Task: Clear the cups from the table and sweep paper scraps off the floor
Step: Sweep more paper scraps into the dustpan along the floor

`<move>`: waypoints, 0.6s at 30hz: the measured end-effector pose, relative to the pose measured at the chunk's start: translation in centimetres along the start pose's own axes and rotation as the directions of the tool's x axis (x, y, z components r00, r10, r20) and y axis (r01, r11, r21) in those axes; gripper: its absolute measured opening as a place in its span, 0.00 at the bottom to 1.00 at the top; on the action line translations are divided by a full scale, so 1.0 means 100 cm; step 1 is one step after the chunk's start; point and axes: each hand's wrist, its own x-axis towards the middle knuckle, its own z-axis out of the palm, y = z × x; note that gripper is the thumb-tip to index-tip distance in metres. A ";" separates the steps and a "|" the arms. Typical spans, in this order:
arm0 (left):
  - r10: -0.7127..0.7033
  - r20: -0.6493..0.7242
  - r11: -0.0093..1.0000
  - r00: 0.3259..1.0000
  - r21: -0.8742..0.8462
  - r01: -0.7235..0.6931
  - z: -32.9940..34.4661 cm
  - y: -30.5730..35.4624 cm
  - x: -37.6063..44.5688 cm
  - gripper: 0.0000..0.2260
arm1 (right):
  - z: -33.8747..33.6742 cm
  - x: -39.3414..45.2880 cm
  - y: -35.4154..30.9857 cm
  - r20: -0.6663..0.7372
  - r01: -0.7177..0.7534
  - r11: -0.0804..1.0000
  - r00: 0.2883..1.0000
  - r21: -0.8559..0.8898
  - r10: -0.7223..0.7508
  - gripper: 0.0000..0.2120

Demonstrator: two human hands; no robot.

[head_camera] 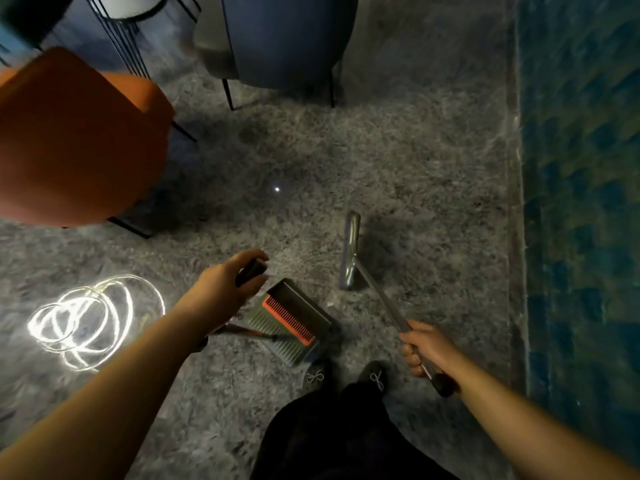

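The broom (350, 251) was on the grey marble floor (398, 161), its silver head lying flat a little ahead of the person's feet. Its thin metal stick ran back and down to the right hand (427, 348), which was wrapped tight around it near the black end cap. Just to the left of the broom head sat the dustpan (294, 318). It was grey-green with a row of orange comb teeth across it, and it rested on the floor with its open side turned toward the broom. The left hand (228, 285) was above the dustpan, with its fingers curled around the black top of the dustpan's handle (251, 271).

No paper scraps could be made out on the floor; the picture was dark and a bit blurry. Two dark shoes with small bows (346, 377) stood right behind the dustpan.

An orange chair (76, 140) was off to the left, and a blue-grey chair (287, 39) stood farther away at the top. Bright rings of light (93, 320) shone on the floor at the left. A blue-green patterned strip (581, 202) ran along the right side.
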 end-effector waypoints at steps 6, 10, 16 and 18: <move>0.057 0.003 0.998 0.998 0.031 -0.057 -0.002 -0.004 0.007 0.15 | 0.038 0.020 0.011 0.046 -0.062 0.996 0.997 0.067 0.059 0.08; 0.070 -0.054 0.998 0.996 0.002 -0.070 0.000 0.000 0.009 0.16 | 0.059 0.015 0.025 0.052 -0.050 0.997 0.998 0.061 0.047 0.12; 0.046 -0.076 0.997 0.996 -0.053 -0.050 -0.003 0.008 0.022 0.17 | 0.058 0.006 0.016 0.087 -0.108 0.977 0.992 0.183 0.093 0.09; 0.051 -0.074 0.997 0.996 -0.061 -0.056 -0.004 0.012 0.027 0.17 | 0.053 0.001 0.007 0.085 -0.103 0.970 0.993 0.219 0.086 0.08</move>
